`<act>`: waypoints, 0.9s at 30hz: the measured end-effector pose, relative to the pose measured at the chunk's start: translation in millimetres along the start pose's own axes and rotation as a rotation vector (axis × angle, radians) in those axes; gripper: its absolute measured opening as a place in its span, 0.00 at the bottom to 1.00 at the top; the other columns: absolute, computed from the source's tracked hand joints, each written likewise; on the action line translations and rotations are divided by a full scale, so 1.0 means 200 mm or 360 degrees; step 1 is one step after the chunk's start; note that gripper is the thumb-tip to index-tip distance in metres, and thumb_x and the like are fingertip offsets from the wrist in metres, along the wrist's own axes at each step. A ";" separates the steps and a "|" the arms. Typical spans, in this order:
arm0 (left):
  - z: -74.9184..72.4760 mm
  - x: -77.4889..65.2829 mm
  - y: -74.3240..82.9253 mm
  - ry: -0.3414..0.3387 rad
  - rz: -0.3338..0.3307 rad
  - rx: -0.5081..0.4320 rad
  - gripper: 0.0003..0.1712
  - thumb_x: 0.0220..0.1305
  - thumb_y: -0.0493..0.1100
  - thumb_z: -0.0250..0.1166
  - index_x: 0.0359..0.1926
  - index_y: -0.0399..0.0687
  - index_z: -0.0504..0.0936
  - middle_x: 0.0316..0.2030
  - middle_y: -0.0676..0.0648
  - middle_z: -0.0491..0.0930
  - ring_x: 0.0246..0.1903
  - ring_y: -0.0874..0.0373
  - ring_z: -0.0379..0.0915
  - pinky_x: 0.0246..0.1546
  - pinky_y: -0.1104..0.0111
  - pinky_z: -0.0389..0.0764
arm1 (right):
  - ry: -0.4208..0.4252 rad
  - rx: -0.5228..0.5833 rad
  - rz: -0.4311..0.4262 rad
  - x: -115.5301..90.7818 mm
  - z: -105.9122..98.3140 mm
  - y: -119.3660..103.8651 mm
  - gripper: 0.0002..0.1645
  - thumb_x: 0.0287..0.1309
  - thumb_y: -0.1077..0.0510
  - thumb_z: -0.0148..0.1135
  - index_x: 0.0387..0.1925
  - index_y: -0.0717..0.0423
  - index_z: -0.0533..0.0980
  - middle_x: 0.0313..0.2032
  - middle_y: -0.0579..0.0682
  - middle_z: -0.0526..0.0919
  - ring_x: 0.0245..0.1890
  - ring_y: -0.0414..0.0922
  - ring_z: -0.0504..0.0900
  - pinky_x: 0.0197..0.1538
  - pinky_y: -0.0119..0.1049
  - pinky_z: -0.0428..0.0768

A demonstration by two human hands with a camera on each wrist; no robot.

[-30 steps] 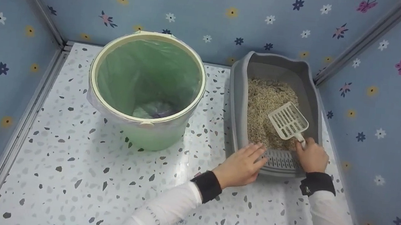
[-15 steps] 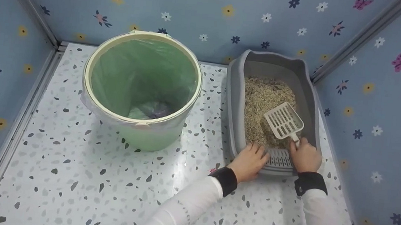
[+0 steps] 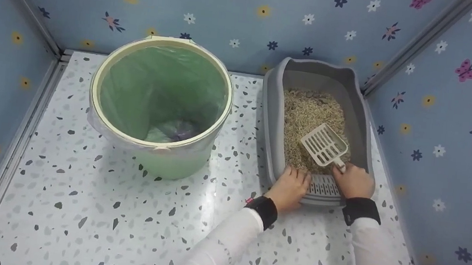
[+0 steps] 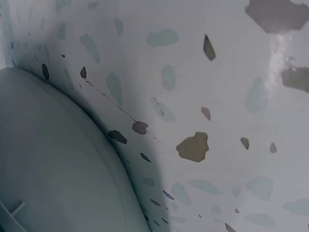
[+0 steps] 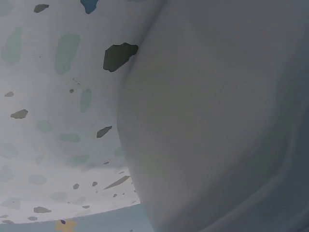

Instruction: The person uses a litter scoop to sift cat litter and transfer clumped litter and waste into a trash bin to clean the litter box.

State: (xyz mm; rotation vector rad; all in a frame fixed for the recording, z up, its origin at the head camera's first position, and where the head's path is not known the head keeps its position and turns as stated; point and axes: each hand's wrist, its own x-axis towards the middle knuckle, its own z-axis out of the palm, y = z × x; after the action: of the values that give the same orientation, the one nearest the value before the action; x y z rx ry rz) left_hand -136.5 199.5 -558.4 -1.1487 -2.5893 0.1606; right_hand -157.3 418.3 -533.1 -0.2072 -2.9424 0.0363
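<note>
In one tray (image 3: 278,110) lie granules (image 3: 306,113); one bin (image 3: 171,165) holds a liner (image 3: 126,89). Left fingers (image 3: 296,175) grip the tray, right fingers (image 3: 338,173) one scoop (image 3: 324,144).

Long white sleeves cover both arms, softly creased; the left sleeve (image 3: 221,248) carries faint grey marks — too small to read. Broad black bands circle the wrists, the left band (image 3: 264,212) showing a small red bit (image 3: 249,200) at its edge. Both hands are bare — no gloves.
</note>
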 end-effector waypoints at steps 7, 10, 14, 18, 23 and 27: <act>0.00 -0.01 -0.03 -0.0063 0.0129 0.0029 0.56 0.48 0.78 0.54 0.66 0.42 0.65 0.56 0.41 0.76 0.51 0.48 0.74 0.56 0.55 0.71 | -0.0034 -0.0024 -0.0046 -0.01 0.01 -0.01 0.29 0.52 0.41 0.61 0.22 0.67 0.77 0.17 0.65 0.78 0.15 0.60 0.75 0.22 0.58 0.73; -0.01 -0.02 -0.04 -0.0110 0.0154 0.0024 0.55 0.50 0.77 0.53 0.68 0.43 0.63 0.57 0.40 0.74 0.53 0.48 0.74 0.57 0.55 0.70 | -0.0013 -0.0040 -0.0039 -0.01 0.01 -0.01 0.28 0.51 0.41 0.62 0.16 0.62 0.72 0.15 0.62 0.76 0.14 0.58 0.73 0.21 0.57 0.72; -0.01 -0.03 -0.06 -0.0127 0.0188 0.0000 0.54 0.51 0.76 0.54 0.68 0.43 0.62 0.59 0.41 0.73 0.54 0.48 0.73 0.58 0.55 0.70 | -0.0007 -0.0047 -0.0035 -0.03 0.00 -0.02 0.29 0.51 0.40 0.61 0.13 0.60 0.69 0.13 0.59 0.74 0.11 0.55 0.71 0.18 0.54 0.70; -0.01 -0.06 -0.09 -0.0102 0.0221 -0.0039 0.53 0.51 0.75 0.56 0.68 0.44 0.63 0.60 0.42 0.73 0.55 0.48 0.72 0.58 0.55 0.70 | -0.0020 -0.0026 -0.0007 -0.07 -0.01 -0.06 0.29 0.52 0.41 0.60 0.12 0.60 0.68 0.11 0.58 0.73 0.10 0.54 0.70 0.16 0.51 0.69; 0.00 -0.11 -0.15 -0.0045 0.0275 -0.0075 0.53 0.49 0.74 0.58 0.67 0.43 0.64 0.58 0.43 0.74 0.54 0.49 0.73 0.58 0.56 0.70 | -0.0019 0.0039 0.0060 -0.13 -0.01 -0.11 0.29 0.54 0.42 0.59 0.12 0.60 0.68 0.12 0.58 0.74 0.12 0.55 0.72 0.16 0.51 0.70; 0.01 -0.15 -0.19 0.0001 0.0306 -0.0097 0.52 0.48 0.74 0.59 0.66 0.44 0.66 0.57 0.42 0.75 0.54 0.50 0.74 0.59 0.56 0.70 | -0.0021 0.0067 0.0124 -0.18 -0.02 -0.16 0.28 0.54 0.43 0.59 0.16 0.63 0.72 0.15 0.61 0.76 0.15 0.59 0.75 0.18 0.54 0.72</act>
State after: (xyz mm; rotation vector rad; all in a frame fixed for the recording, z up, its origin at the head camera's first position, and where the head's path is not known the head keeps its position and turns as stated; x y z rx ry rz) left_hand -144.8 151.7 -558.2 -1.4194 -2.4959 0.1237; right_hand -126.2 380.8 -535.0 -0.3160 -2.9425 0.1113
